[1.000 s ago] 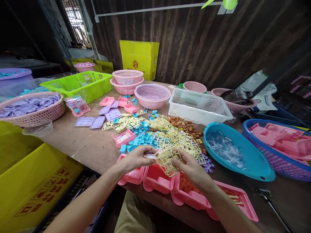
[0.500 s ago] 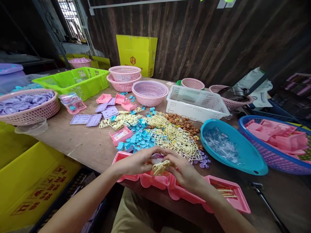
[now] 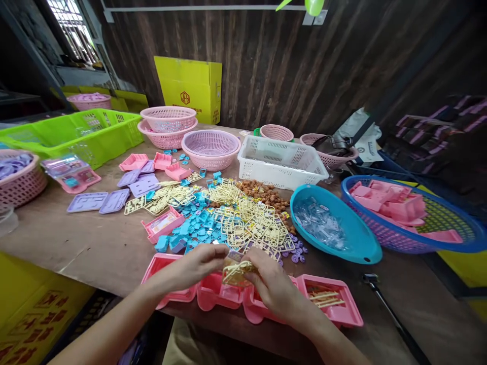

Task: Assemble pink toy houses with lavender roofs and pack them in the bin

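My right hand (image 3: 272,284) is closed on a small bundle of cream plastic frames (image 3: 238,272), with a see-through piece beside them. Close by on the left is my left hand (image 3: 201,266), its fingers bent together at the bundle's edge; what they pinch is hidden. Both hands are above a row of joined pink trays (image 3: 218,294) at the table's front edge. Cream sticks (image 3: 327,298) lie in the rightmost tray. Just beyond the hands spreads a heap of cream frames (image 3: 266,225), with blue plastic parts (image 3: 200,223) to its left and purple swirl-shaped pieces (image 3: 297,251) at its right.
A turquoise basin (image 3: 365,251) of clear packets and a blue basket (image 3: 472,246) of pink parts stand right. Behind are a white basket (image 3: 283,175), a lilac basket (image 3: 211,144) and a green crate (image 3: 114,147). A black rod (image 3: 395,314) lies front right.
The view has swung to the right, so everything sits farther left. My hands have come slightly apart, and the left fingers have drawn back from over the bundle, which stays in my right hand.
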`<action>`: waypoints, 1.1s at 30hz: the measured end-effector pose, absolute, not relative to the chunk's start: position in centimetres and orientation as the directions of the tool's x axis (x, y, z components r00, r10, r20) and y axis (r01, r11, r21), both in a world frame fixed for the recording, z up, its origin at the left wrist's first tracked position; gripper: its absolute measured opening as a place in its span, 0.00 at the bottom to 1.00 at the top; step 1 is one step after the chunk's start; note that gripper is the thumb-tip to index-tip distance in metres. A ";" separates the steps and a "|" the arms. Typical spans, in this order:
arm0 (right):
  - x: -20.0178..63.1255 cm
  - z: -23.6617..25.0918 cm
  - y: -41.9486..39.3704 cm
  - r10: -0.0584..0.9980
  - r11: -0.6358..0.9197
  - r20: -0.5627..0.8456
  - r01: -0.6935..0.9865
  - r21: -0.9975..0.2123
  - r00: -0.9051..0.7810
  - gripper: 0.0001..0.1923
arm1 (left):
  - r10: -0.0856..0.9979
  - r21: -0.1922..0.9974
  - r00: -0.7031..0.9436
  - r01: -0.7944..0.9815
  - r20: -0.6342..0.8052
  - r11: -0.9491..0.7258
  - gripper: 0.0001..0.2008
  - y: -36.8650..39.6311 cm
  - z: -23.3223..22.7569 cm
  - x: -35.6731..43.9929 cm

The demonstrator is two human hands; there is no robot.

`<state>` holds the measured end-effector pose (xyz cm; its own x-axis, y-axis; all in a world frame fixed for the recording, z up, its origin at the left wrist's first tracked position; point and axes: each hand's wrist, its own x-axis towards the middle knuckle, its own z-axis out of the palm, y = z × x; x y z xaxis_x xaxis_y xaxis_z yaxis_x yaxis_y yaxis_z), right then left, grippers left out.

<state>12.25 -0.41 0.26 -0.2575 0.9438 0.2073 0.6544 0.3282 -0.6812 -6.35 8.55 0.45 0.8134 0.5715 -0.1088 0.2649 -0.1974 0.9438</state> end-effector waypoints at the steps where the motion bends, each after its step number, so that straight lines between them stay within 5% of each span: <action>1: 12.5 0.4 -0.7 0.945 0.326 0.223 0.662 -0.674 -0.238 0.07 | 0.567 0.937 0.811 0.297 -0.144 -0.186 0.11 9.6 0.5 -6.2; 3: 13.1 0.9 -1.5 0.940 0.338 0.270 0.659 -0.672 -0.207 0.07 | 0.644 0.849 0.740 0.455 -0.193 -0.269 0.13 12.2 0.4 -5.4; 7: 14.2 1.7 -2.9 0.921 0.376 0.349 0.637 -0.673 -0.175 0.07 | 0.813 0.486 0.573 0.743 -0.106 -0.460 0.15 17.8 -1.0 -2.2; 11: 14.8 1.5 -3.5 0.904 0.403 0.397 0.636 -0.658 -0.162 0.06 | 0.804 0.390 0.588 0.764 -0.091 -0.515 0.16 21.5 -2.8 1.1; 15: 15.5 0.7 -3.7 0.898 0.391 0.429 0.628 -0.673 -0.099 0.06 | 0.763 0.351 0.631 0.752 -0.140 -0.558 0.04 23.4 -4.0 2.6; 19: 16.4 -0.2 -3.7 0.931 0.204 0.339 0.576 -0.792 0.136 0.06 | 0.733 0.387 0.664 0.721 -0.148 -0.575 0.01 24.6 -3.9 2.4; 23: 17.0 -0.7 -2.9 0.952 -0.045 0.025 0.218 -0.975 0.306 0.16 | 0.720 0.479 0.691 0.652 -0.056 -0.588 0.02 24.7 -1.8 1.2; 27: 16.8 -0.9 -1.8 0.960 -0.099 -0.124 -0.109 -0.989 0.252 0.26 | 0.732 0.580 0.679 0.575 0.055 -0.577 0.03 22.1 0.5 -0.6; 33: 15.0 -0.4 -1.2 0.988 -0.104 -0.119 -0.137 -0.985 0.101 0.19 | 0.743 0.940 0.670 0.259 -0.008 -0.223 0.07 13.3 0.8 -2.6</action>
